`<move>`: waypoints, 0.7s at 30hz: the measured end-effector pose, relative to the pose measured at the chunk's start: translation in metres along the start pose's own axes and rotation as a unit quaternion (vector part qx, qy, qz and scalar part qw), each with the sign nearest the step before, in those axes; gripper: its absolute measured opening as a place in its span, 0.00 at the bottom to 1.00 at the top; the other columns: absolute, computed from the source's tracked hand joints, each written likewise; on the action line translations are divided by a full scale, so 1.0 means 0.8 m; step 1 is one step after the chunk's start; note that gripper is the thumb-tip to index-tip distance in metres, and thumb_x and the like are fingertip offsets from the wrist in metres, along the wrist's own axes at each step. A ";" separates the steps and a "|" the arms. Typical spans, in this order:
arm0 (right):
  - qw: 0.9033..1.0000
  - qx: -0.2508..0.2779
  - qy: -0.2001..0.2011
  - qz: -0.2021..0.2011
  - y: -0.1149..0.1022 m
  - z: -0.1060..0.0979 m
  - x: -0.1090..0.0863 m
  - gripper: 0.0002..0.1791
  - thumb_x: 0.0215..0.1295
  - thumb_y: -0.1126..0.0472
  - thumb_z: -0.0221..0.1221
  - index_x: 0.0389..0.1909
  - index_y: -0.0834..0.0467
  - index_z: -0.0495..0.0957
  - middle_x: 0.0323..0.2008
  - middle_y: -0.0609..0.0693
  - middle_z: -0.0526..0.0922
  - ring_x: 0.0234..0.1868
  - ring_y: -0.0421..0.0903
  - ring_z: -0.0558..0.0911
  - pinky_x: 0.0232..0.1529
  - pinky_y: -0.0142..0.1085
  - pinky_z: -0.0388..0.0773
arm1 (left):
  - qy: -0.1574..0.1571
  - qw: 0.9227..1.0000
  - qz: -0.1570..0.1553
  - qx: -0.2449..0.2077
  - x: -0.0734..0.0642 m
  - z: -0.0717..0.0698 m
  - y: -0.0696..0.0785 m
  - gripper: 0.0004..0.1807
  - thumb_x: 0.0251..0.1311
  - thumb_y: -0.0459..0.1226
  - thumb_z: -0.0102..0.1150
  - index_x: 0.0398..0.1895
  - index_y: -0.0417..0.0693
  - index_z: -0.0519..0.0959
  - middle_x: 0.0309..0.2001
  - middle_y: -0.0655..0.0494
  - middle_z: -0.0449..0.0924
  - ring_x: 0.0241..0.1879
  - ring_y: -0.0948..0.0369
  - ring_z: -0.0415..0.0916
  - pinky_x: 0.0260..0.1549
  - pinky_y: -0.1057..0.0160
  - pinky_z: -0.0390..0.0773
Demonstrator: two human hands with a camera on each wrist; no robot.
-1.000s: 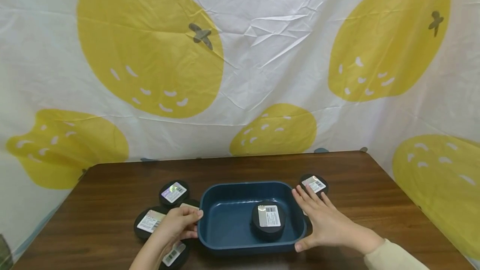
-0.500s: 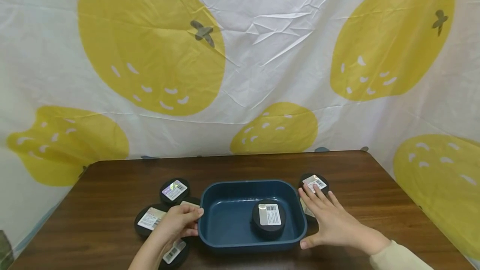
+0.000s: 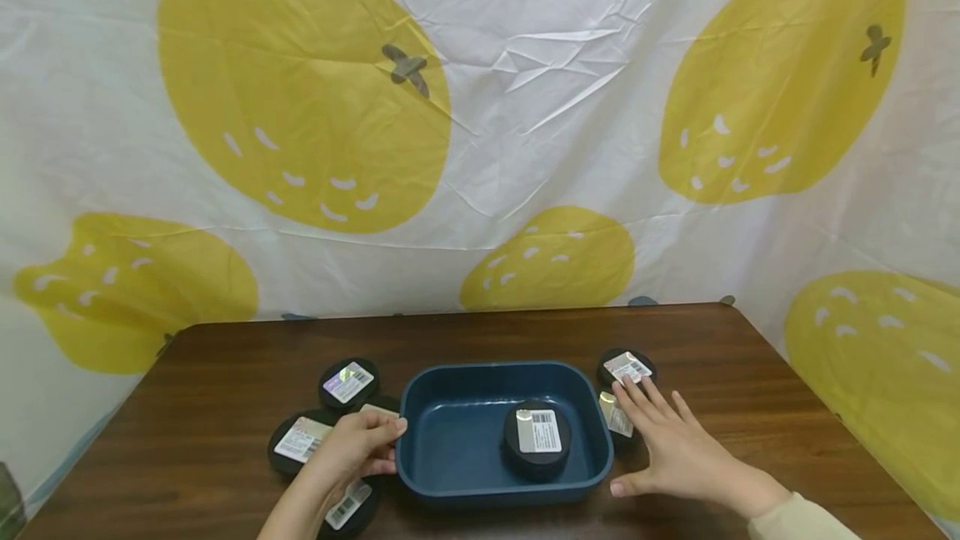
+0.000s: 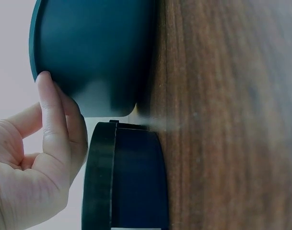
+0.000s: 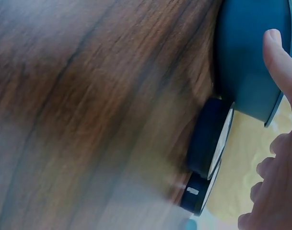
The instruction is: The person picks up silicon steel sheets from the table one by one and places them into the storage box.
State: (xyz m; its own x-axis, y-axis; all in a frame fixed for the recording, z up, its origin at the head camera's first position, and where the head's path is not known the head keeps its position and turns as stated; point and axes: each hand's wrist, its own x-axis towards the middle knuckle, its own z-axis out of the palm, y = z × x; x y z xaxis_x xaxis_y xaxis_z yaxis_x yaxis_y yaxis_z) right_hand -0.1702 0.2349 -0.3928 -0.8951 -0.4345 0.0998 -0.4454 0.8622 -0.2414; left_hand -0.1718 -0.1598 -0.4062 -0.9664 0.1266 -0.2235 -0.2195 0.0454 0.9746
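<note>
A blue rectangular dish [image 3: 450, 448] sits on the table with one round black container [image 3: 536, 440] inside, its white barcode label facing up. My left hand [image 3: 356, 447] pinches the dish's left rim between thumb and fingers; the left wrist view shows the fingertips at the rim [image 4: 34, 43]. To the right of the dish, my right hand [image 3: 675, 448] is spread with straight fingers, apart from the dish. Its fingertips are near two black containers, the farther one [image 3: 627, 367] and the nearer one [image 3: 617, 417], which the hand partly covers. Whether they touch is unclear.
Several more labelled black containers lie left of the dish, such as one at the back [image 3: 348, 384] and one [image 3: 300, 440] partly behind my left hand. The brown wooden table [image 3: 697, 348] ends at a white curtain [image 3: 495, 148] with yellow fruit prints.
My right hand has moved to the right, away from the dish's right side, uncovering more of the nearer container there. The left hand stays on the rim and the dish is nearly still.
</note>
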 end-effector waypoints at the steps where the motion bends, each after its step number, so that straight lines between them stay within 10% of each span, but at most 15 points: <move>1: 1.000 0.001 0.002 0.003 0.001 0.001 0.000 0.67 0.35 0.26 0.63 0.70 0.64 0.51 0.69 0.63 0.55 0.69 0.65 0.47 0.63 0.65 0.41 | -0.001 1.000 0.001 0.000 0.000 0.000 0.000 0.15 0.62 0.35 0.55 0.42 0.26 0.73 0.27 0.53 0.74 0.22 0.64 0.74 0.22 0.69 0.79; 21: 0.984 0.167 0.008 0.062 0.007 0.010 0.010 0.67 0.37 0.43 0.73 0.67 0.75 0.44 0.67 0.73 0.46 0.67 0.71 0.45 0.62 0.63 0.49 | -0.001 1.000 -0.002 -0.007 0.000 0.000 0.000 0.15 0.62 0.34 0.54 0.43 0.26 0.73 0.26 0.54 0.74 0.22 0.64 0.73 0.23 0.69 0.79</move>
State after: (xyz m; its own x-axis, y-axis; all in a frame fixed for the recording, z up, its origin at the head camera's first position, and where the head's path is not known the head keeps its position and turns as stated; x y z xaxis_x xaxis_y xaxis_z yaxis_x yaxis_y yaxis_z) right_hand -0.1793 0.2342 -0.4011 -0.9439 -0.3239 0.0644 -0.3035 0.7739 -0.5558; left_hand -0.1716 -0.1598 -0.4060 -0.9656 0.1275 -0.2267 -0.2245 0.0317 0.9740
